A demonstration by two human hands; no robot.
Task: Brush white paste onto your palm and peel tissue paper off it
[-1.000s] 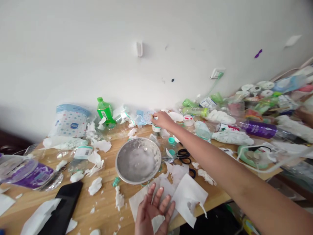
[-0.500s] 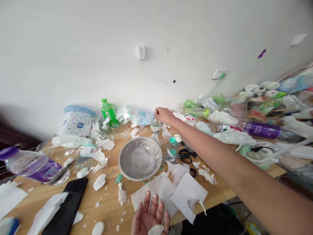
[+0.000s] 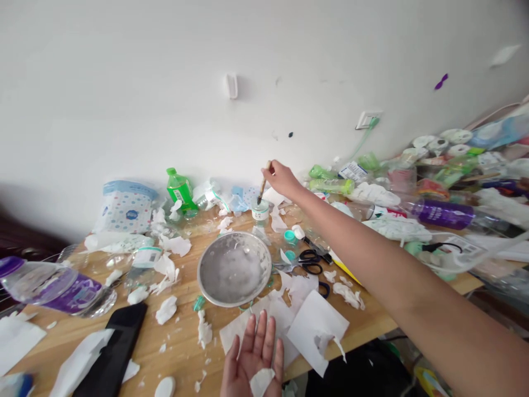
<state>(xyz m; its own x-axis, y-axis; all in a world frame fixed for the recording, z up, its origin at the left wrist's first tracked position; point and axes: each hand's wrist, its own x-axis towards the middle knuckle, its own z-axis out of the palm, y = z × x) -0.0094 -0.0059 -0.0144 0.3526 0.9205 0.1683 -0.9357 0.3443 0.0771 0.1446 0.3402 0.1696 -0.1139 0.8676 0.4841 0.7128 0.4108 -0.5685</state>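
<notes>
My right hand (image 3: 280,177) is closed around the handle of a small brush (image 3: 263,182). The brush's dark tip is at the mouth of a small clear jar (image 3: 260,213) with a white label. Palm up at the front edge is my left hand (image 3: 257,355), its fingers stretched out. A torn scrap of white paper (image 3: 262,381) lies on that palm. Between the hands stands a metal bowl (image 3: 234,268) with a cloudy whitish film or liquid inside. Sheets of white paper (image 3: 318,331) lie by my left hand.
Black-handled scissors (image 3: 311,261) rest right of the bowl. A purple-capped bottle (image 3: 53,286) and a black phone-like slab (image 3: 111,353) lie left. Behind stand a green bottle (image 3: 181,190) and a tissue pack (image 3: 127,208). Many bottles and wrapped shapes crowd the right.
My right hand has risen, lifting the brush so more of it shows above the jar. My left hand has come up slightly, its fingers straighter, with the paper scrap still on the palm.
</notes>
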